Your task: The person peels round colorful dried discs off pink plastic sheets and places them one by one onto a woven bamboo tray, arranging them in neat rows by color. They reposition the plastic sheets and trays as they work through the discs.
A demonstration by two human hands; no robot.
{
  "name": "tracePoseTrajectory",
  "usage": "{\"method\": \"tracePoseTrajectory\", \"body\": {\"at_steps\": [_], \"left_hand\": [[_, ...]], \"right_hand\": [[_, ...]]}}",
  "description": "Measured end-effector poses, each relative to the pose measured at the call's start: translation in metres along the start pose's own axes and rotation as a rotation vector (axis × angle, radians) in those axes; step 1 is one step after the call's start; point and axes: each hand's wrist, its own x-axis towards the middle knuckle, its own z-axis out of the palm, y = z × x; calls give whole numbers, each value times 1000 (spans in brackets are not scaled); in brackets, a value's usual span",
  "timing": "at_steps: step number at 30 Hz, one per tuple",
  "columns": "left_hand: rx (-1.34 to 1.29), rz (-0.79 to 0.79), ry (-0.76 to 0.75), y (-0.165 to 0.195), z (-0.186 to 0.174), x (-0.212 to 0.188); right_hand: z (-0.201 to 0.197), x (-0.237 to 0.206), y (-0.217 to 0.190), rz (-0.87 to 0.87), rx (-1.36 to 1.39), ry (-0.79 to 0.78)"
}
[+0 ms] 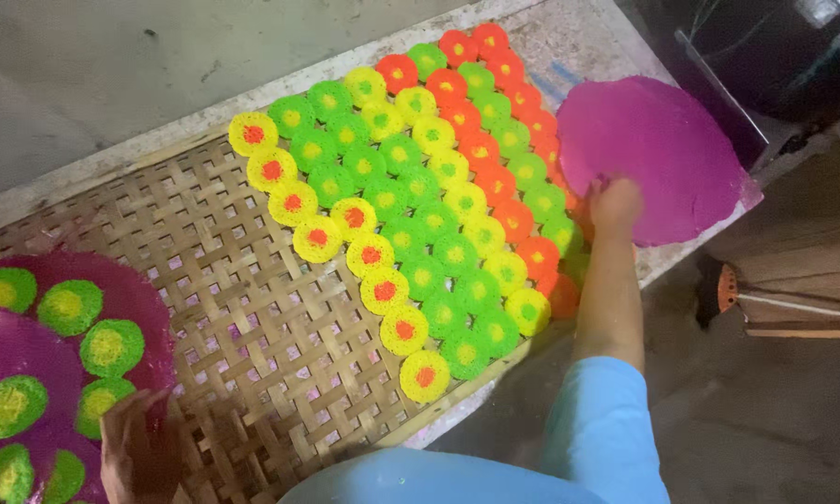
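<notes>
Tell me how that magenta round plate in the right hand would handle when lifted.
The magenta plate looks thin and flat, so probably light for its size. The right hand grips only its edge and it shows no droop, suggesting it is fairly stiff. Its smooth-looking face could be slippery; being flat, it is unlikely to roll.

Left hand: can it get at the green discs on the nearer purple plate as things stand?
Probably yes. The left hand rests at the edge of the purple plate, with a green disc right beside its fingers. Nothing lies over the discs, and the right hand is far off on the other purple plate.
</notes>
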Motion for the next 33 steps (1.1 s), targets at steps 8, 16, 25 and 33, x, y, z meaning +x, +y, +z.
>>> {"method": "tracePoseTrajectory", "body": {"at_steps": [8,16,25,33], "left_hand": [[-44,31,12,20,-2,12],[-29,-83,-34,35,-5,21],[-15,-126,-131,32,-6,42],[129,-256,21,-27,-11,82]], "right_hand": [[44,20,-16,-69,-233,51],[56,51,39,1,-375,70],[46,62,37,-83,-429,-243],[37,78,-87,194,0,-158]]}}
